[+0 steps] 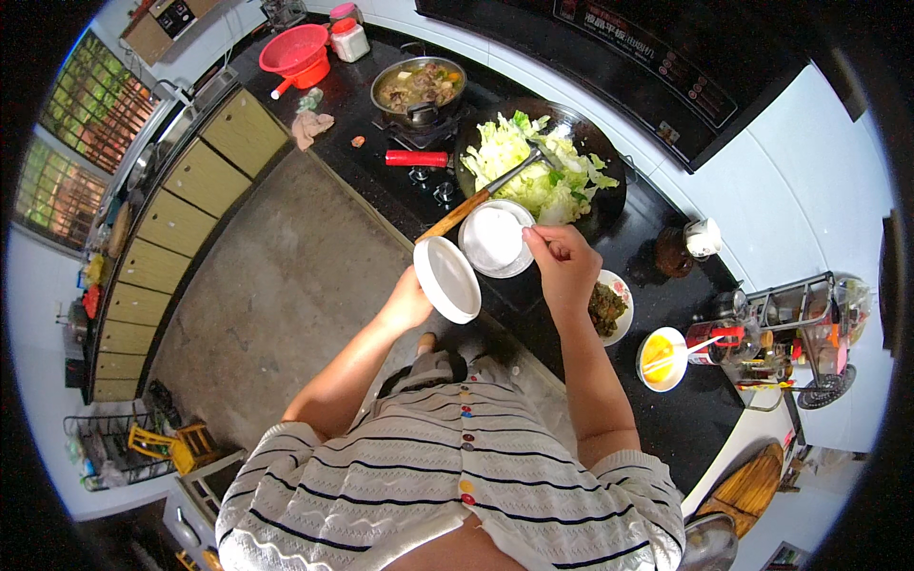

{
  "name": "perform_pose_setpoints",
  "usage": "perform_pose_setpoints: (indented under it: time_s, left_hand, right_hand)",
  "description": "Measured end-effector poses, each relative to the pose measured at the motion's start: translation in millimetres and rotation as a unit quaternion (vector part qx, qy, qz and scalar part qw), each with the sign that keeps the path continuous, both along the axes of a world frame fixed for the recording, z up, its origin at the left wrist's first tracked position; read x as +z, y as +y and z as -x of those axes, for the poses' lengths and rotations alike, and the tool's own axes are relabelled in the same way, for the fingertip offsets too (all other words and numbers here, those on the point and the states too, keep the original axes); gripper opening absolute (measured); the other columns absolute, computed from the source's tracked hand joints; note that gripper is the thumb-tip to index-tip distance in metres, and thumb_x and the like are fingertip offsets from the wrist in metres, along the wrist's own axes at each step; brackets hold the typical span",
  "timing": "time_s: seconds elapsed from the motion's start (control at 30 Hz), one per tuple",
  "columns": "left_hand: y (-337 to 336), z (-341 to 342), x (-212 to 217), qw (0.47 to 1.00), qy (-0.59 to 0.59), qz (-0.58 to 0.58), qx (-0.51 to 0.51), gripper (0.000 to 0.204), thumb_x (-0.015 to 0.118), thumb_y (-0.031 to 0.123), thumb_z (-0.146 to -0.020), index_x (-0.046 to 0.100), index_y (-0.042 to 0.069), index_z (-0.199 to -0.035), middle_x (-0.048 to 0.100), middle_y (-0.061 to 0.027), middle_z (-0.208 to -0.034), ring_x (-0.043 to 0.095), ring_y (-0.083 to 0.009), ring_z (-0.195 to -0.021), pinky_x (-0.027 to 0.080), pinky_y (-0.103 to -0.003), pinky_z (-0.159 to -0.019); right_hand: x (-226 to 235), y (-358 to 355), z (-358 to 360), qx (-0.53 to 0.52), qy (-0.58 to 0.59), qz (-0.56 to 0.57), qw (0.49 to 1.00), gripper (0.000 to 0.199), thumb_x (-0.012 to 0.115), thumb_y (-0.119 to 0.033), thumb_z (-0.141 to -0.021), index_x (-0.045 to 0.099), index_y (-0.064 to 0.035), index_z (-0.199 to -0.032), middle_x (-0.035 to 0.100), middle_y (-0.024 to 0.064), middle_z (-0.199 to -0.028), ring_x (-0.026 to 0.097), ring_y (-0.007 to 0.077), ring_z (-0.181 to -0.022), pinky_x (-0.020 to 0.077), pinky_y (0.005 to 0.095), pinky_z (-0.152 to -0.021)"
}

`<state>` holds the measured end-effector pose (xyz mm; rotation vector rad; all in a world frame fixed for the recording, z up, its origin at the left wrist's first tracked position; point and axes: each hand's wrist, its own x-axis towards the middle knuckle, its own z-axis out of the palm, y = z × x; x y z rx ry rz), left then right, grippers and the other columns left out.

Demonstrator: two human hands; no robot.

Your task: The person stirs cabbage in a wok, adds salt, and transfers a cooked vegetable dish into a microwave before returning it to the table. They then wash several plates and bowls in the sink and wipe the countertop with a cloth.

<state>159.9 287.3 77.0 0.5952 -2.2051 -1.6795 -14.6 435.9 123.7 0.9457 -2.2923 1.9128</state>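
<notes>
In my left hand [407, 303] is a round white lid [448, 280], gripped at its edge and tilted. My right hand [564, 271] has thumb and finger pinched at the rim of a round white tub [483, 264]. They hold something small and white, perhaps a spoon handle, whose shape blends with the tub's white contents. Just beyond, a black wok [609, 157] holds chopped cabbage [562, 181]. A spatula [495, 188] rests across it, its wooden handle reaching past the tub toward me.
A pot of stew [419, 88] sits on the far burner. Right of my right hand are a plate of dark green food [606, 309] and a bowl of beaten egg [659, 366] with chopsticks. A red colander [293, 52] and a red-lidded jar [349, 40] stand far left.
</notes>
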Motion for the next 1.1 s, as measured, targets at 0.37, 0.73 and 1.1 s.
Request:
perform_pose_setpoints:
  time_s: [0.37, 0.73, 1.1]
  left_hand:
    - [-2.5, -1.0, 5.4, 0.990, -0.007, -0.097, 0.097, 0.041, 0.053, 0.012, -0.092, 0.045, -0.001, -0.130, 0.056, -0.0123, -0.122, 0.051, -0.0187, -0.114, 0.041, -0.033, -0.096]
    - [6.5, -18.6, 16.0, 0.979, -0.044, -0.122, 0.156, 0.043, 0.057, 0.015, -0.090, 0.047, -0.001, -0.129, 0.056, -0.0100, -0.122, 0.050, -0.0179, -0.114, 0.040, -0.032, -0.097]
    - [-4.2, 7.7, -1.9, 0.980, -0.037, -0.155, 0.119, 0.038, 0.053, 0.010, -0.091, 0.047, 0.000, -0.127, 0.059, -0.0088, -0.114, 0.055, -0.0149, -0.099, 0.045, -0.030, -0.084]
  right_hand:
    - [1.0, 20.1, 115.3, -0.126, 0.035, 0.108, 0.986, 0.010, 0.069, -0.006, -0.084, 0.064, 0.0021, -0.089, 0.068, 0.0054, -0.078, 0.058, 0.0064, -0.062, 0.0449, 0.0190, -0.056]
    - [-31.8, -11.1, 195.9, -0.192, 0.130, -0.010, 0.973, 0.010, 0.073, -0.011, -0.079, 0.067, -0.0041, -0.083, 0.068, 0.0069, -0.071, 0.063, 0.0125, -0.061, 0.0485, 0.0242, -0.057]
    - [-47.6, 15.4, 152.2, -0.139, 0.052, 0.031, 0.988, 0.007, 0.070, -0.007, -0.081, 0.066, -0.0035, -0.085, 0.067, 0.0066, -0.073, 0.062, 0.0148, -0.062, 0.0484, 0.0269, -0.058]
